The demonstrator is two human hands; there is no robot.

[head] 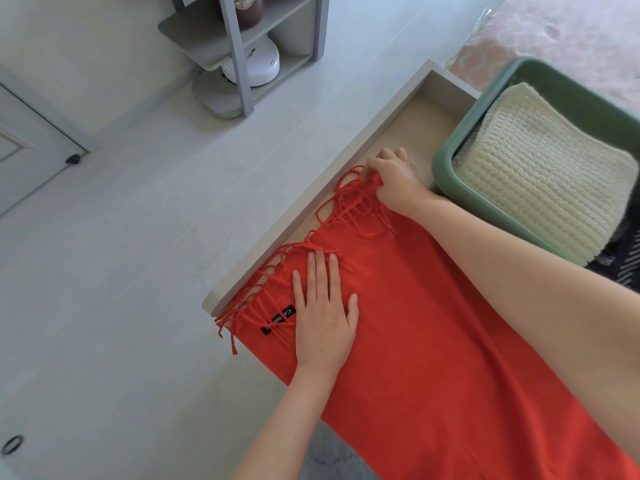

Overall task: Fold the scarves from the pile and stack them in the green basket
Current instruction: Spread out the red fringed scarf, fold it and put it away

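A red scarf (426, 323) with a knotted fringe and a small black label lies spread across the table, its fringed end at the table's far edge. My left hand (323, 317) rests flat on it near the label, fingers apart. My right hand (393, 183) pinches the far fringed corner of the red scarf. The green basket (446, 164) stands at the right and holds a folded cream knitted scarf (540, 174).
The beige table (426, 109) has a raised grey rim along its far side. Beyond it is pale tiled floor, with a grey shelf unit (242, 53) and a white round device under it. A dark patterned cloth (620, 261) shows at the right edge.
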